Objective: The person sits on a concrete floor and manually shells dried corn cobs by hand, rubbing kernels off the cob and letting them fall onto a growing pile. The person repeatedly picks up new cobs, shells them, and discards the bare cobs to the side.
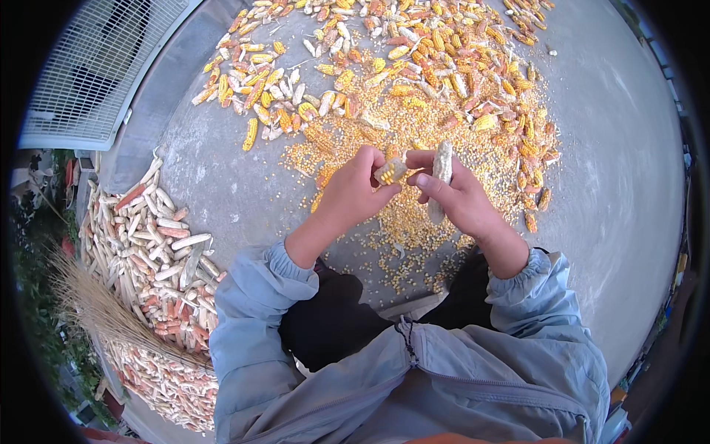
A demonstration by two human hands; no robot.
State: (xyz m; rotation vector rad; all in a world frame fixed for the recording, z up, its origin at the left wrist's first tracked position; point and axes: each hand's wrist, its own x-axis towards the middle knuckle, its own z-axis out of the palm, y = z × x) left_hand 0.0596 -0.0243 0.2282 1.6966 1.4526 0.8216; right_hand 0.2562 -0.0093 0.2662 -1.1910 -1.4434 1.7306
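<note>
Between the thumb and fingers of my left hand (pixel 355 188) is a short corn cob piece (pixel 391 171) with a patch of yellow kernels left on its face. My right hand (pixel 457 191) holds a long pale cob (pixel 443 162), bare of kernels, upright across its palm and fingers. The two hands are close together but apart. Beneath them, loose yellow kernels (pixel 421 213) cover the concrete floor. Past my hands lies a heap of corn ears (pixel 444 50), yellow and reddish, some partly stripped.
A pile of bare cobs (pixel 161 244) spreads at my left, with a straw broom (pixel 122 316) lying over it. At the upper left stands a white metal grille (pixel 83 72). Grey concrete floor (pixel 610 166) extends to the right. Green plants (pixel 39 272) edge the far left.
</note>
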